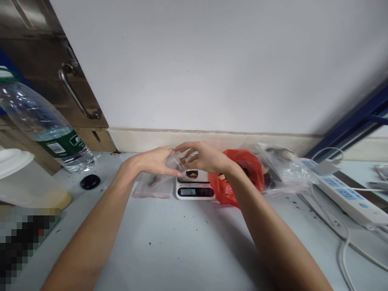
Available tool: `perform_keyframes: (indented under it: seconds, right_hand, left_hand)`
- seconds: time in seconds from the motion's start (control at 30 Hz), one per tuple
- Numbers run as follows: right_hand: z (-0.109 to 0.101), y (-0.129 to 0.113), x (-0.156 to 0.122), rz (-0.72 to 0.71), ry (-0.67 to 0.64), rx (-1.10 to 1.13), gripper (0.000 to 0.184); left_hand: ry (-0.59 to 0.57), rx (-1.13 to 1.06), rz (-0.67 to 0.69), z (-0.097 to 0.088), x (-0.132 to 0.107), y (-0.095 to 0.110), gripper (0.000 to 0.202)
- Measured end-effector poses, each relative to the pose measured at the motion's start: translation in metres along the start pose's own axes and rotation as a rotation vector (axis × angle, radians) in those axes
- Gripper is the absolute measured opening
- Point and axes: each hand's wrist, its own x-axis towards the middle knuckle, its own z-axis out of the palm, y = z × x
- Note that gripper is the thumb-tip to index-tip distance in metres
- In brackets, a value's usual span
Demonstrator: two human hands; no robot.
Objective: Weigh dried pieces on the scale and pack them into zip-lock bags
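My left hand [156, 159] grips a clear plastic bag [172, 161] by its edge, thumb stretched toward the scale. At the bag's mouth, my right hand [206, 157] has its fingers curled about a small brown piece [182, 161]. Below both hands stands a white digital kitchen scale [195, 198] with a lit display. A dark piece with a tan patch [192, 173] lies on its plate. Under my right wrist sits an open red plastic bag [228, 194] holding dark and tan pieces. Flat clear bags [154, 190] lie left of the scale.
Right of the red bag are clear bags with contents [281, 169], then a white power strip [348, 198] with cables. On the left are a water bottle [57, 129], a black round lid [90, 182] and a translucent container [27, 182]. A white wall [194, 81] rises behind.
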Motion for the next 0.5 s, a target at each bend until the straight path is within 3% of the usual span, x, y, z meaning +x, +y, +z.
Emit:
perform_keyframes:
  seconds: [0.07, 0.13, 0.2, 0.27, 0.37, 0.5]
  right_hand:
    - [0.0, -0.001, 0.001, -0.033, 0.064, 0.032, 0.047]
    - [-0.002, 0.001, 0.001, 0.031, 0.114, -0.034, 0.042]
    - [-0.004, 0.005, 0.0, 0.156, 0.064, -0.163, 0.038]
    - [-0.004, 0.011, -0.001, 0.258, -0.085, -0.268, 0.039]
    - [-0.001, 0.02, -0.001, 0.297, -0.228, -0.356, 0.035]
    - [0.0, 0.022, 0.001, 0.27, -0.139, -0.379, 0.019]
  left_hand:
    - [0.019, -0.024, 0.028, -0.005, -0.004, -0.003, 0.076]
    - [0.046, -0.006, 0.027, -0.01, -0.008, -0.008, 0.081]
    - [0.07, 0.031, 0.006, -0.013, -0.01, -0.012, 0.088]
    - [0.072, 0.056, 0.006, -0.014, -0.011, -0.014, 0.089]
    - [0.025, 0.062, 0.028, -0.012, -0.009, -0.014, 0.079]
    - [0.001, 0.067, 0.005, -0.007, -0.005, -0.012, 0.075]
